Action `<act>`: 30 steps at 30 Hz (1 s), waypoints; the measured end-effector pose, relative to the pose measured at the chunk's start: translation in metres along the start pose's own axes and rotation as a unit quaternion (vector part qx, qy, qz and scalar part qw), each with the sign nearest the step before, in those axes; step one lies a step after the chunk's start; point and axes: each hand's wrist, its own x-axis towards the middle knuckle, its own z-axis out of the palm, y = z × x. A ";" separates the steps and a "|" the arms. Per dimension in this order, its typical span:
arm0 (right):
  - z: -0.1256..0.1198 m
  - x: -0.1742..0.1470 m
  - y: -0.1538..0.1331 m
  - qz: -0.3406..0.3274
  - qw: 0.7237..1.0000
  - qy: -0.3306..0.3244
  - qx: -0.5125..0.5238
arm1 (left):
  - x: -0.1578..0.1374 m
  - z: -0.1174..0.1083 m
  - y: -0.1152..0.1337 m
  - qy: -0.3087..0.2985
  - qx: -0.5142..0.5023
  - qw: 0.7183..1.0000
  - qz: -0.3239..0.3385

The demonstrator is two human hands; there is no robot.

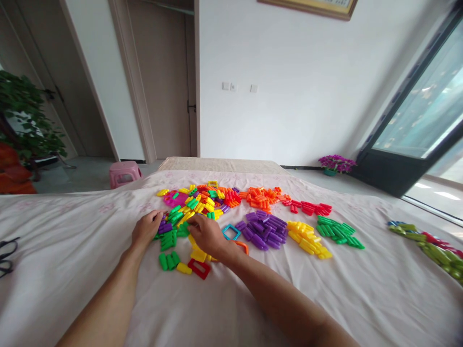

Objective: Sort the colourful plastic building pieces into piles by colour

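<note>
A mixed heap of plastic building blocks (pixel 195 205) in yellow, green, orange, red and purple lies in front of my hands. My left hand (pixel 146 229) is at the heap's left edge, its fingers drawn together beside some purple blocks (pixel 165 226). What those fingers hold, if anything, is hidden. My right hand (pixel 207 234) is closed, with its fingertips down at a green block (pixel 183 229). Between and below the hands lie green blocks (pixel 168 239), a yellow block (pixel 184 268) and a red rectangular frame (pixel 198 269). My right wrist partly covers an orange frame (pixel 243 247).
Right of the hands are single-colour piles: purple (pixel 263 230), yellow (pixel 308 238), green (pixel 339 231), orange (pixel 262 196) and red (pixel 313 208). A blue frame (pixel 231 232) lies near the purple pile. Glasses (pixel 7 255) rest at the far left of the cloth (pixel 90 241).
</note>
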 end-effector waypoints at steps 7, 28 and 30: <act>-0.005 0.001 0.028 0.130 0.906 0.032 0.401 | -0.011 -0.005 0.015 0.120 0.020 0.987 0.106; -0.098 -0.016 0.076 0.153 0.942 0.249 0.164 | -0.056 0.025 0.101 -0.070 0.014 0.936 0.344; -0.135 -0.037 0.096 0.170 0.940 0.276 0.105 | -0.056 0.028 0.100 -0.075 0.025 0.929 0.362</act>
